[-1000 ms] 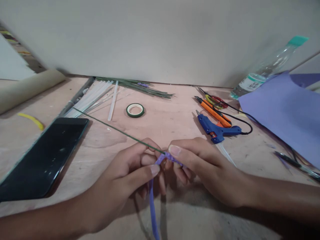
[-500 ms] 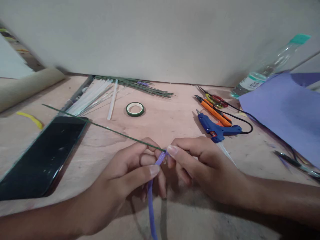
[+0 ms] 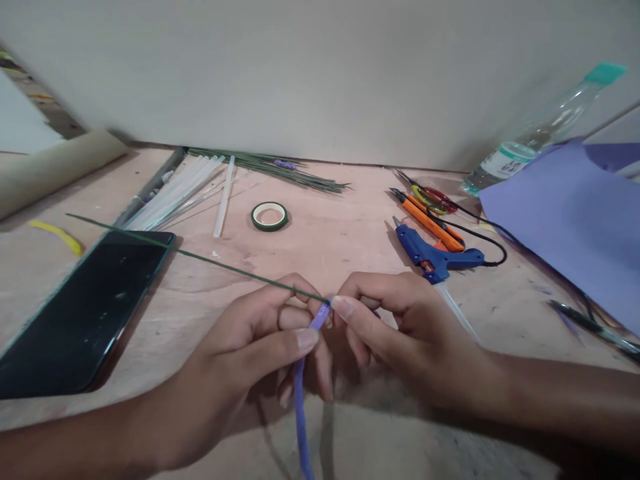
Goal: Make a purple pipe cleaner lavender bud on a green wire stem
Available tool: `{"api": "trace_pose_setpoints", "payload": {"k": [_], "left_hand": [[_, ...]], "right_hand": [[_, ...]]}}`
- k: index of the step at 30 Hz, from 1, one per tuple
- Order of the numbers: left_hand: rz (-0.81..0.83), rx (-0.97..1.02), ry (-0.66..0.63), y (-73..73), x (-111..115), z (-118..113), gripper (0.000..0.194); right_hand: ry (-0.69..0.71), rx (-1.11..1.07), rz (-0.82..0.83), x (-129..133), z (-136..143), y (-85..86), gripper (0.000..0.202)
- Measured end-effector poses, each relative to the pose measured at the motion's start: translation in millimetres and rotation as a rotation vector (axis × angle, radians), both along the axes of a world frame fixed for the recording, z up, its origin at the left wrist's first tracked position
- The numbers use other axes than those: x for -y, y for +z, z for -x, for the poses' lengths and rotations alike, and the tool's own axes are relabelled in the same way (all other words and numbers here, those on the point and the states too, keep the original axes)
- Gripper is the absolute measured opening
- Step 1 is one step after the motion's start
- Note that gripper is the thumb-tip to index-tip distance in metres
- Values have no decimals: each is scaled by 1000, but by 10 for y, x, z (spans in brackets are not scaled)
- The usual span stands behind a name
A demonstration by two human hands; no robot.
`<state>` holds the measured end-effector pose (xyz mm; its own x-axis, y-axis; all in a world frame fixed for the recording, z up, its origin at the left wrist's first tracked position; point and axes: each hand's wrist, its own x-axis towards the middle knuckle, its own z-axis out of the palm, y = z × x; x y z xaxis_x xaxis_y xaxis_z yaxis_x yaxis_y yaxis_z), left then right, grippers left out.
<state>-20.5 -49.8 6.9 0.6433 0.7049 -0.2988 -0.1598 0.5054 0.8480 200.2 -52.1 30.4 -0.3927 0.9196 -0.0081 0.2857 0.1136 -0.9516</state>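
Observation:
My left hand (image 3: pixel 255 353) pinches a narrow purple paper strip (image 3: pixel 301 420) between thumb and fingers; its loose tail hangs down toward the bottom edge. A thin green wire stem (image 3: pixel 215 265) runs from the upper left, over the left fingers, to where the strip meets its tip. There my right hand (image 3: pixel 400 320) is closed, thumb against forefinger, around the wire tip and the strip's end. The fingertips hide most of that tip. A bit of purple shows behind the right fingers.
On the left lie a phone (image 3: pixel 95 307), clear glue sticks (image 3: pixel 175 193) and a yellow scrap (image 3: pixel 57 235). Green tape (image 3: pixel 270 217) and a bundle of green wires (image 3: pixel 270 170) are behind. At right are a blue glue gun (image 3: pixel 435 257), orange cutter (image 3: pixel 430 220), bottle (image 3: pixel 540 133) and purple paper (image 3: pixel 570 207).
The wire's far end has swung slightly left and down. My right fingers have shifted a little at the wire tip, while my left hand stays nearly in place.

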Motion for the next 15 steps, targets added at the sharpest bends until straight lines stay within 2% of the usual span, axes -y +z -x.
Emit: {"api": "trace_pose_setpoints", "payload": {"k": [15], "left_hand": [[15,-2,-14,46,-18,-26,28]], "right_hand": [[-38,-74,-6,16,19,-17,29]]}}
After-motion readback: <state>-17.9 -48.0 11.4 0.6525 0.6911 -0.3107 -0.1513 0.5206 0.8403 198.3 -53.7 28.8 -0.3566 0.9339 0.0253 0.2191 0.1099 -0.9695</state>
